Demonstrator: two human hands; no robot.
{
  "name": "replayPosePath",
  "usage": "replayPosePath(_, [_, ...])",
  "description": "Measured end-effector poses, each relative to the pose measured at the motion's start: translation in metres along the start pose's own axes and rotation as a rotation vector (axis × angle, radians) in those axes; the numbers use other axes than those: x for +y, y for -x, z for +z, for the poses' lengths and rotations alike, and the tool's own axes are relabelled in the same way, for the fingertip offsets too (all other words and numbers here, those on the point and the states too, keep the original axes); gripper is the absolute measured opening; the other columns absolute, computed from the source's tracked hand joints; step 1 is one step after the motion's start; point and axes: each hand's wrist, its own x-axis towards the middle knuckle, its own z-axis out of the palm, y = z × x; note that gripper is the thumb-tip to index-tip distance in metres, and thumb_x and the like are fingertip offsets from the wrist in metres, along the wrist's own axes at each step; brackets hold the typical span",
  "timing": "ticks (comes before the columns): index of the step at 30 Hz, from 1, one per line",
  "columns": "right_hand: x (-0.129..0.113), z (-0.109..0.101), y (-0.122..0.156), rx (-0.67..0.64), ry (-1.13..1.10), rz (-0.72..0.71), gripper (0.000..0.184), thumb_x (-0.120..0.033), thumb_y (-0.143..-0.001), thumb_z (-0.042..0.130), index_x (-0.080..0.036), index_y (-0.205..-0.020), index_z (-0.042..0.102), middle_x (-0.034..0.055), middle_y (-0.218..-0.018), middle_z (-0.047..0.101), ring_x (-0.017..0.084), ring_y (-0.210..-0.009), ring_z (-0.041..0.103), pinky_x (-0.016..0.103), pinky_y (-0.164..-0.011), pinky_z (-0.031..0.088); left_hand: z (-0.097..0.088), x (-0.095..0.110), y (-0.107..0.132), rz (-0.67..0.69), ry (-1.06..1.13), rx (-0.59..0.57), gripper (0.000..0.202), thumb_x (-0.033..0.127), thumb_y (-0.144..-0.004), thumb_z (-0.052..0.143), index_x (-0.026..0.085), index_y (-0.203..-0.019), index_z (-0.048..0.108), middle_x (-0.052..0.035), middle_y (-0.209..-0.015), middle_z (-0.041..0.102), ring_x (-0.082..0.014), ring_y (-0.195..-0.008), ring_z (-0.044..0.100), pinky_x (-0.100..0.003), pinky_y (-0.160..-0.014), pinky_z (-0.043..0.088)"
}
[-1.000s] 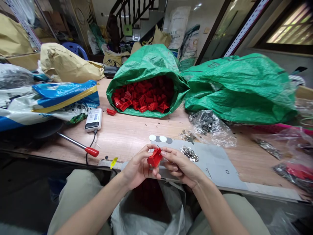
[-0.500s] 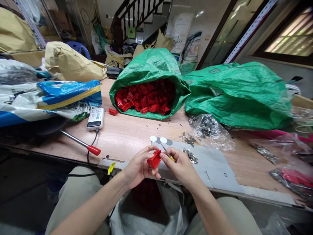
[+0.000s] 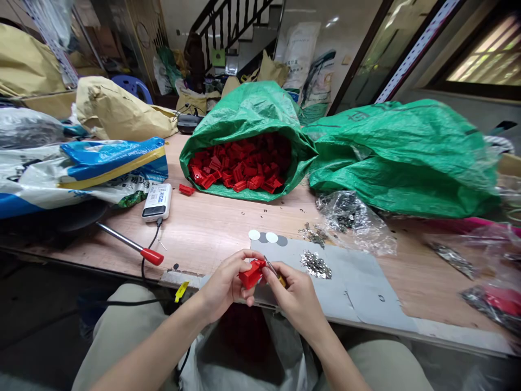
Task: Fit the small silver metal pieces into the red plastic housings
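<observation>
My left hand (image 3: 228, 279) is closed around a small red plastic part (image 3: 251, 274), held above the table's front edge. Meeting it there, my right hand (image 3: 295, 290) grips a slim pointed metal tool with a yellow grip (image 3: 280, 279); its exact kind is unclear. The tool's tip points up and left beside the red part, and the right fingertips touch or nearly touch that part. On the grey mat (image 3: 358, 282), just beyond my right hand, lies a pile of small shiny metal pieces (image 3: 316, 264). A pale open sack (image 3: 203, 358) sits between my knees, below the hands.
Red parts (image 3: 240, 163) fill an open green sack (image 3: 260, 108); another green sack (image 3: 407, 157) lies to its right. Leftward are a white power bank (image 3: 157, 202) with a cable and a red-handled metal lever (image 3: 151, 256). A clear plastic bag (image 3: 358, 222) holds dark metal pieces.
The red part has tilted and shifted slightly left and down in my left hand. My right hand and its tool have moved slightly down, and the camera view has shifted a little.
</observation>
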Motion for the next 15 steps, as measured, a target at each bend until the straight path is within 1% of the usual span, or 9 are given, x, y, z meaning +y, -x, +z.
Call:
replayPosePath(3, [0.0057,0.0016,0.0029,0.043,0.054,-0.001,0.030,-0.041,-0.099,0.051,-0.020,-0.079,0.059,-0.0008,-0.065,0.053,0.013,-0.059,0.044,0.026,-0.057,0.035,0.0024,-0.0036,-0.0003,0.018,-0.011,-0.011,0.028,0.030,-0.084,0.064,0.019,-0.109,0.061,0.0024,-0.066,0.055,-0.0080,-0.049,0.047,-0.024,-0.052,0.051])
replayPosePath(5, [0.0090,0.0021,0.0031,0.056,0.020,0.024,0.033,-0.042,-0.098,0.051,-0.020,-0.075,0.055,-0.0017,-0.064,0.049,0.013,-0.059,0.041,0.025,-0.056,0.034,0.0032,-0.0059,-0.0011,0.022,-0.004,-0.015,0.030,0.032,-0.084,0.066,0.019,-0.110,0.061,0.0021,-0.067,0.056,-0.0078,-0.049,0.048,-0.025,-0.053,0.053])
replayPosePath(6, [0.0101,0.0021,0.0027,0.049,-0.023,0.040,0.033,-0.043,-0.098,0.052,-0.020,-0.075,0.055,-0.0016,-0.064,0.049,0.013,-0.059,0.042,0.025,-0.055,0.034,0.0034,-0.0066,-0.0013,0.018,-0.004,-0.015,0.030,0.032,-0.084,0.066,0.018,-0.111,0.061,0.0021,-0.067,0.056,-0.0077,-0.049,0.048,-0.025,-0.053,0.053])
replayPosePath(9, [0.0102,0.0011,0.0008,-0.037,-0.217,0.118,0.033,-0.049,-0.095,0.057,-0.018,-0.084,0.062,-0.0013,-0.065,0.051,0.010,-0.054,0.040,0.023,-0.049,0.032,0.0029,-0.0058,-0.0011,0.004,-0.001,-0.015,0.030,0.031,-0.085,0.064,0.017,-0.111,0.061,0.0009,-0.069,0.058,-0.0071,-0.048,0.048,-0.024,-0.052,0.053])
replayPosePath(11, [0.0083,0.0002,-0.0005,-0.114,-0.344,0.198,0.037,-0.053,-0.090,0.063,-0.017,-0.095,0.067,-0.0017,-0.063,0.053,0.007,-0.046,0.034,0.022,-0.042,0.025,0.0014,-0.0043,-0.0006,-0.007,0.023,-0.035,0.028,0.029,-0.084,0.063,0.017,-0.110,0.062,0.0005,-0.070,0.059,-0.0063,-0.046,0.047,-0.023,-0.049,0.052])
replayPosePath(13, [0.0062,-0.0002,-0.0011,-0.156,-0.449,0.296,0.044,-0.056,-0.083,0.071,-0.015,-0.101,0.067,-0.0024,-0.061,0.054,0.005,-0.041,0.030,0.021,-0.039,0.019,-0.0012,-0.0031,-0.0007,-0.033,0.050,-0.075,0.025,0.027,-0.082,0.061,0.017,-0.106,0.062,0.0005,-0.070,0.059,-0.0057,-0.044,0.046,-0.022,-0.046,0.050])
replayPosePath(15, [0.0043,0.0004,-0.0008,-0.176,-0.538,0.385,0.049,-0.056,-0.076,0.077,-0.015,-0.101,0.066,-0.0045,-0.058,0.051,0.002,-0.039,0.025,0.019,-0.037,0.014,-0.0048,-0.0029,-0.0018,-0.068,0.073,-0.133,0.025,0.026,-0.081,0.060,0.017,-0.103,0.063,0.0017,-0.066,0.056,-0.0056,-0.041,0.044,-0.021,-0.043,0.049])
